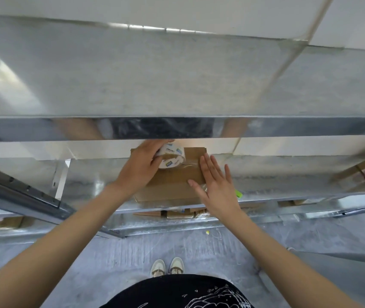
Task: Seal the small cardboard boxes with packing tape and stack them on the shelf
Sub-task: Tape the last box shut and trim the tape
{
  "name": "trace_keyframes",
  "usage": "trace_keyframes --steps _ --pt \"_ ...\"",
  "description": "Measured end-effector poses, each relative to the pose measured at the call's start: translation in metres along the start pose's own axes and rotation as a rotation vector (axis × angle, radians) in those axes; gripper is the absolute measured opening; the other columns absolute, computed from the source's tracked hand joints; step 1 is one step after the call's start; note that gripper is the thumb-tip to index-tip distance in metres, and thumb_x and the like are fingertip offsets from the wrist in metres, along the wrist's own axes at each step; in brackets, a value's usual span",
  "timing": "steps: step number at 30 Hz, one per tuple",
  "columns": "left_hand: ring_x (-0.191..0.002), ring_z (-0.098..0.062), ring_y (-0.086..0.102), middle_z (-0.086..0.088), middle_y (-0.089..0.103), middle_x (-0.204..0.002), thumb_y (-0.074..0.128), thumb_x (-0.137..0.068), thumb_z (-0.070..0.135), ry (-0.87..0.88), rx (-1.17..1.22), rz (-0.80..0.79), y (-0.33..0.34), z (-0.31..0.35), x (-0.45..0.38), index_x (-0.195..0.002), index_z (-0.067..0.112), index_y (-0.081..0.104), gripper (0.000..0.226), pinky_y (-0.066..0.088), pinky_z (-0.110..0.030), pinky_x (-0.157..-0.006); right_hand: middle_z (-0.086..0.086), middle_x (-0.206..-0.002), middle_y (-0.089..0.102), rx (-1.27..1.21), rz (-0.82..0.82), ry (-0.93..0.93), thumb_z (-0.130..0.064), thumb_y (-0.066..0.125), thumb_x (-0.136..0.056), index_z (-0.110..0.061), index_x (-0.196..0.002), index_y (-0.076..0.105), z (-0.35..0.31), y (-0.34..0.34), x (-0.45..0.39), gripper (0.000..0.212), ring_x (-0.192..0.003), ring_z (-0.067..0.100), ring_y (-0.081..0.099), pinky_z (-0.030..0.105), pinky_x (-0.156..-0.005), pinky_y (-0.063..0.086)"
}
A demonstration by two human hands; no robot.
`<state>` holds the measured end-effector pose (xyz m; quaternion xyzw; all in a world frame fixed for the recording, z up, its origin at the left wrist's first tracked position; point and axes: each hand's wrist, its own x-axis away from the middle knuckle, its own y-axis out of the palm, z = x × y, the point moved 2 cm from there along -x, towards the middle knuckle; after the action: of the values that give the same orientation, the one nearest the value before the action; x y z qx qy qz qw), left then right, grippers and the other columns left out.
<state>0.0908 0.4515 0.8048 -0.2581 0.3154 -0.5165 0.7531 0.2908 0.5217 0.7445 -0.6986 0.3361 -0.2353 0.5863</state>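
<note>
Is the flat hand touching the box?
Touching: the head view shows the right hand lying flat, fingers straight, on the cardboard box.

Low upper shelf edge (pixel 177 127) just above box (pixel 172 183); bare shelf (pixel 277 174) rightward.

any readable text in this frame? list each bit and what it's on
"DELI", uncertain: blurred grey print on the tape roll, which the left hand grips on the cardboard box.
Small blue-and-yellow labels on the tape roll: too blurred to read.
White line drawing on the black shirt: no legible words.
Boxes on the lower shelf: no readable print.
</note>
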Motion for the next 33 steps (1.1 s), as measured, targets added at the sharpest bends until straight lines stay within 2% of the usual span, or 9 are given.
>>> trace_keyframes --steps 4,6,8,12,17,20,24,29,33 --pt "-0.101 -0.008 0.049 0.015 0.051 -0.109 0.058 -0.089 0.041 0.007 -0.125 -0.184 -0.033 -0.002 0.013 -0.13 0.034 0.049 0.043 0.033 -0.015 -0.078 0.001 -0.157 0.022 0.019 0.019 0.004 -0.071 0.0 -0.088 -0.012 -0.149 0.025 -0.002 -0.001 0.0 0.089 -0.145 0.013 0.011 0.044 -0.119 0.007" --pt "-0.092 -0.003 0.048 0.02 0.049 -0.103 0.045 -0.083 0.067 0.005 -0.185 -0.24 -0.042 0.002 0.016 -0.126 0.039 0.05 0.051 0.035 -0.021 -0.073 0.002 -0.156 0.025 0.038 0.011 0.001 -0.07 0.002 -0.09 -0.011 -0.149 0.027 -0.004 -0.001 0.0 0.087 -0.145 0.014 0.015 0.046 -0.118 0.011" --pt "-0.081 -0.004 0.054 0.015 0.062 -0.097 0.025 -0.083 0.075 -0.003 -0.235 -0.149 -0.052 0.0 0.013 -0.109 0.034 0.06 0.06 0.039 -0.026 -0.065 0.003 -0.155 0.026 0.052 -0.004 -0.002 -0.07 0.002 -0.09 -0.011 -0.148 0.028 -0.005 -0.002 -0.001 0.087 -0.145 0.014 0.016 0.047 -0.118 0.012" --pt "-0.06 -0.007 0.054 0.007 0.06 -0.066 0.034 -0.096 0.052 -0.063 -0.298 -0.074 -0.057 -0.009 0.009 -0.079 0.02 0.06 0.044 0.039 -0.023 -0.054 0.001 -0.157 0.021 0.084 -0.028 0.001 -0.071 -0.003 -0.088 -0.013 -0.15 0.023 -0.005 -0.002 -0.001 0.089 -0.145 0.012 0.011 0.045 -0.119 0.008" --pt "-0.076 -0.018 0.06 -0.003 0.066 -0.082 0.04 -0.098 0.023 -0.213 -0.071 -0.024 -0.068 -0.021 0.013 -0.09 0.013 0.066 0.029 0.043 -0.019 -0.066 -0.003 -0.158 0.014 0.119 -0.054 0.008 -0.072 -0.009 -0.085 -0.016 -0.151 0.016 -0.005 0.0 -0.002 0.091 -0.146 0.01 0.005 0.042 -0.119 0.001" --pt "-0.071 -0.009 0.059 0.004 0.064 -0.074 0.047 -0.095 0.024 -0.192 -0.041 -0.064 -0.075 -0.033 0.019 -0.078 0.022 0.06 0.022 0.044 -0.026 -0.063 -0.003 -0.159 0.013 0.104 -0.05 0.01 -0.073 -0.01 -0.083 -0.016 -0.151 0.015 -0.005 0.0 -0.001 0.092 -0.146 0.01 0.004 0.041 -0.119 0.0" --pt "-0.064 0.004 0.055 0.017 0.054 -0.064 0.048 -0.096 0.023 -0.205 -0.028 -0.07 -0.076 -0.032 0.018 -0.086 0.021 0.061 0.016 0.037 -0.013 -0.059 -0.002 -0.158 0.016 0.105 -0.041 0.014 -0.072 -0.004 -0.086 -0.015 -0.151 0.021 -0.004 0.0 -0.002 0.09 -0.146 0.011 0.007 0.042 -0.119 0.002" --pt "-0.087 -0.007 0.063 0.01 0.067 -0.094 0.051 -0.093 0.028 -0.202 -0.202 -0.15 -0.081 -0.043 0.021 -0.097 0.027 0.065 0.014 0.045 -0.023 -0.072 -0.002 -0.158 0.015 0.125 -0.047 0.007 -0.072 -0.006 -0.086 -0.015 -0.151 0.019 -0.005 0.001 -0.002 0.09 -0.145 0.011 0.005 0.041 -0.118 0.001" --pt "-0.089 -0.01 0.064 0.009 0.067 -0.098 0.051 -0.093 0.027 -0.198 -0.259 -0.151 -0.069 -0.053 0.025 -0.097 0.025 0.064 0.013 0.039 -0.018 -0.066 -0.001 -0.157 0.019 0.122 -0.052 0.017 -0.071 -0.003 -0.088 -0.013 -0.15 0.024 -0.006 0.0 -0.002 0.089 -0.145 0.014 0.012 0.044 -0.118 0.007"
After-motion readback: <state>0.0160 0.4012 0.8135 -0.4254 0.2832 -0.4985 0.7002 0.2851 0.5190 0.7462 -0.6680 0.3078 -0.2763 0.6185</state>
